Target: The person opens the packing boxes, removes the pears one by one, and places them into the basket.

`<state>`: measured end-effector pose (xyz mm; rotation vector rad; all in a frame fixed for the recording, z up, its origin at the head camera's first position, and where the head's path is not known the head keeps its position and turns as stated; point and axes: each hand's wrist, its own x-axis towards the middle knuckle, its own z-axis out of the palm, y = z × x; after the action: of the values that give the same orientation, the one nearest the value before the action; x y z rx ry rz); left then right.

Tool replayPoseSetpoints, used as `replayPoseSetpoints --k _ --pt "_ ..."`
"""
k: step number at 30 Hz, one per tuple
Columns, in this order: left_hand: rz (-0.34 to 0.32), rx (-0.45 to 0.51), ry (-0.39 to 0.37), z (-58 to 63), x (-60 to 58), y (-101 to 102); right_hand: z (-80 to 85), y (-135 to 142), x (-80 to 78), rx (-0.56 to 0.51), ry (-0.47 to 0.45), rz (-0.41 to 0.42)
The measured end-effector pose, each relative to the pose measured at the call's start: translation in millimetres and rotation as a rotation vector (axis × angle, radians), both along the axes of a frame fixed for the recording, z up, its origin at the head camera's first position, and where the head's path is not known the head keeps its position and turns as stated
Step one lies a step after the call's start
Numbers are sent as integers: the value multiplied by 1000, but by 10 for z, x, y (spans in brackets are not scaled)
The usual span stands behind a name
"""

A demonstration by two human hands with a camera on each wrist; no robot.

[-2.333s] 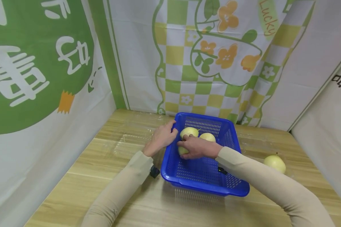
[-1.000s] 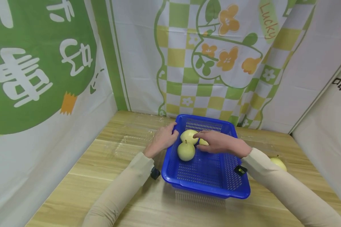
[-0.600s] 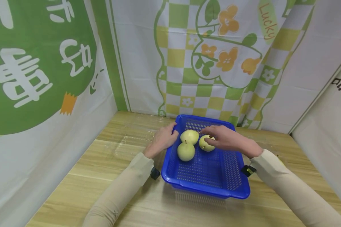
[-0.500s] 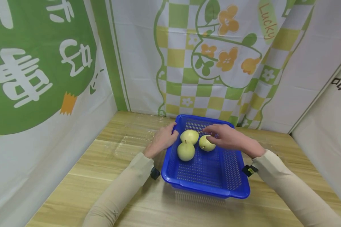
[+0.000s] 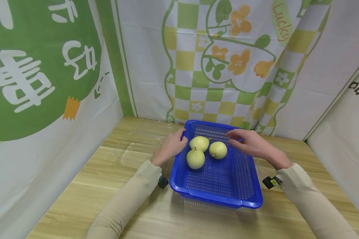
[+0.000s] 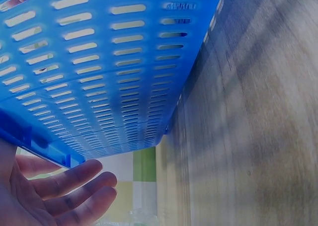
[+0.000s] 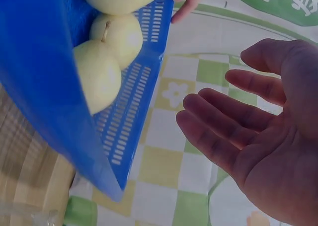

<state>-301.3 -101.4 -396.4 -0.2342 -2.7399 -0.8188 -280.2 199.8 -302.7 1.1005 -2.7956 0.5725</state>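
A blue plastic basket (image 5: pixel 209 196) with slotted walls stands on the table, holding three pale yellow-green pears. Two of them, the rear pear (image 5: pixel 199 143) and the front pear (image 5: pixel 195 158), sit together at the left; the third pear (image 5: pixel 218 150) lies just right of them. My left hand (image 5: pixel 170 146) holds the basket's left rim, with several fingers outside, below the rim, in the left wrist view. Over the basket's right rim, my right hand (image 5: pixel 248 142) hovers with relaxed, slightly bent fingers. Nothing is in its palm (image 7: pixel 278 151) in the right wrist view.
Clear plastic trays (image 5: pixel 137 152) lie on the wooden table (image 5: pixel 107 192) left of the basket. A patterned curtain (image 5: pixel 221 66) hangs close behind the basket, and printed sheeting (image 5: pixel 48 159) closes off the left side. My right sleeve (image 5: pixel 314 196) covers part of the table's right side.
My right hand has let go of the pears and drawn back rightward to the basket's right rim. The pear on the table at right is now hidden by my arm. My left hand stays put.
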Motion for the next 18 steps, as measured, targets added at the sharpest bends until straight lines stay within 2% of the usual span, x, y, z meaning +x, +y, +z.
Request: replayPoseSetpoints --k 6,18 --pt "4 5 4 -9 -13 1 24 176 -4 4 -4 -25" --pt "10 3 1 -15 -11 3 -53 603 -28 90 -66 -80"
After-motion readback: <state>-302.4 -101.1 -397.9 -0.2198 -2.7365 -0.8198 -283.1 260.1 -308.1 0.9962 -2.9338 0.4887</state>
